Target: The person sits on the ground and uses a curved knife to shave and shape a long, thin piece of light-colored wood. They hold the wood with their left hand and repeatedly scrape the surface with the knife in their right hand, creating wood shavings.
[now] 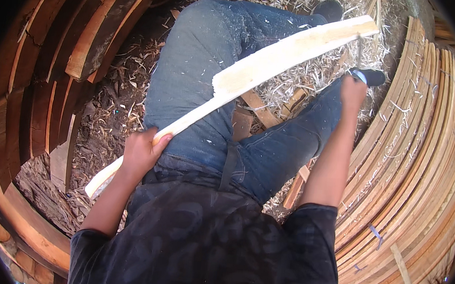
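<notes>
Across my thigh [188, 59] lies the pale wood [293, 56]; my left hand [144, 149] wraps its narrow shaft, presumably for steadiness, my right hand [353, 93] clenching a thin tool [359, 53] by the broad end.

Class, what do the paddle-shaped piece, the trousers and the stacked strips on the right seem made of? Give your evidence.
Paddle-shaped piece: probably bare wood, from its pale, unevenly toned face.
Trousers: faded blue cloth, perhaps denim, soft creases showing.
Stacked strips: seemingly unvarnished wood, by their tan, matt look.
</notes>
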Action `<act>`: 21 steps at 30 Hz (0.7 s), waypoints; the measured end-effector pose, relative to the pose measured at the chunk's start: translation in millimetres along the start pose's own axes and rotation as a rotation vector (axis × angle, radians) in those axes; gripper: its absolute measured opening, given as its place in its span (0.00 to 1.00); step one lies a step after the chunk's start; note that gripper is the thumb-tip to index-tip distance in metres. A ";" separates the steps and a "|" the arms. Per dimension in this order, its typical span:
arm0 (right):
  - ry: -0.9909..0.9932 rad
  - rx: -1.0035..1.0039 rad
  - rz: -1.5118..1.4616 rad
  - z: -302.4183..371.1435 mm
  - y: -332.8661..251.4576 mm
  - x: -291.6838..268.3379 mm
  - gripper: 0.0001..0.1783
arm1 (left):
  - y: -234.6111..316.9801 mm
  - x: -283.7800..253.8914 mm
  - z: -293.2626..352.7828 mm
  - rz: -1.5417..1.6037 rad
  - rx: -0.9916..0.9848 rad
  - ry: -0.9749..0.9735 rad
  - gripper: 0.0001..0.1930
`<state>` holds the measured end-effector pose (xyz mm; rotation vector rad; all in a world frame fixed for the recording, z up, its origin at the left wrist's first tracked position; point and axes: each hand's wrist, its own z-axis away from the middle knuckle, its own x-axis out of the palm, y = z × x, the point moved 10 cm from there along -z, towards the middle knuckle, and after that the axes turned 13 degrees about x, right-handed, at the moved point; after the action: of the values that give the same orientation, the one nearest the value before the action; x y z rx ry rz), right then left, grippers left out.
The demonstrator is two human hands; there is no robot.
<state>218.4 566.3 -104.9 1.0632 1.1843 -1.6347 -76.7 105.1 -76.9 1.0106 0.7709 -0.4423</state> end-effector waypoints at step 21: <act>0.049 -0.053 -0.020 32.8 -22.2 -12.0 0.17 | -6.7 1.0 -3.4 0.157 -0.115 -0.121 0.21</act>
<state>195.8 540.9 -81.4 1.0665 1.2665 -1.5920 -81.8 104.9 -82.7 0.9204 0.5972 -0.3169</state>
